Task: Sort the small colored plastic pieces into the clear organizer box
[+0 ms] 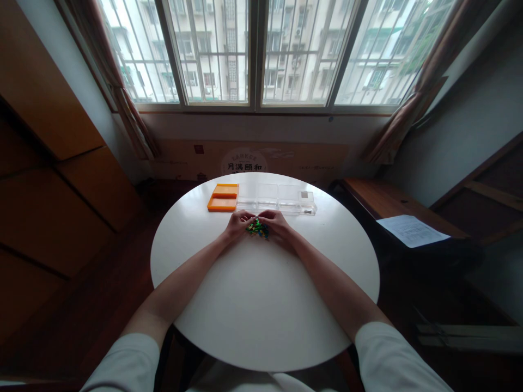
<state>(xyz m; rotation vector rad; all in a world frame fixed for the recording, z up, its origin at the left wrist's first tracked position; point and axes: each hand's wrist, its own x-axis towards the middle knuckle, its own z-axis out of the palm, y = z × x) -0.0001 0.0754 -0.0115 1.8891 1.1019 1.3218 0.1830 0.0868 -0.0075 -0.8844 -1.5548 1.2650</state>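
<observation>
Both hands meet just above a small pile of green, yellow and blue pieces [259,230] on the white round table [261,305]. My left hand [238,222] is closed, thumb and fingers pinched together at the pile's far edge. Facing it, my right hand [275,221] is pinched the same way, its fingertips almost touching the left ones. A tiny light-coloured bit shows between the fingertips, too small to name. Behind the hands stands an open orange case [223,202], and beside it a row of clear plastic boxes [268,197].
Small dark items lie in the rightmost clear box [307,203]. To the right, a wooden bench [379,198] bears a sheet of paper [411,230]. A barred window [255,54] and curtains are beyond the table; a wooden cabinet [61,190] stands left.
</observation>
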